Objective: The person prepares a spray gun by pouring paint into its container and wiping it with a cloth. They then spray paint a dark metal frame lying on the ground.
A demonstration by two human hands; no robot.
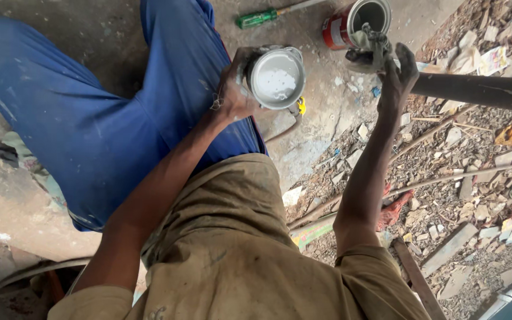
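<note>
**Paint tin in one hand, rag in the other**

Left hand (235, 89) closed around the side of a small paint tin (277, 78), fingers wrapped round its wall, tin held up off the floor above the blue-trousered knee (167, 89). Tin tilted toward the camera, open mouth showing pale grey-white paint inside, smears of the same on the rim and on the fingers. A small yellow bit just under the tin, too small to tell what.

Right hand (397, 80) raised, fingers partly curled, pinching a grimy grey rag (370, 44) that hangs bunched at the fingertips. Rag touching or just over the rim of a second, red-walled can (351, 24), which lies tipped on the concrete floor (327, 101) near the top edge of the view, open mouth facing this way. Cannot tell whether rag rests on that can or only hangs before it.

Green-handled screwdriver (259, 18) flat on the floor, left of the red can, well apart from both hands. Dark pipe (481, 90) running out to the right edge, just beside the right hand. Rubble (475, 195) of broken chips, sticks and scraps spread over the right side, below the pipe. Tan shirt (238, 249) filling the bottom middle.
</note>
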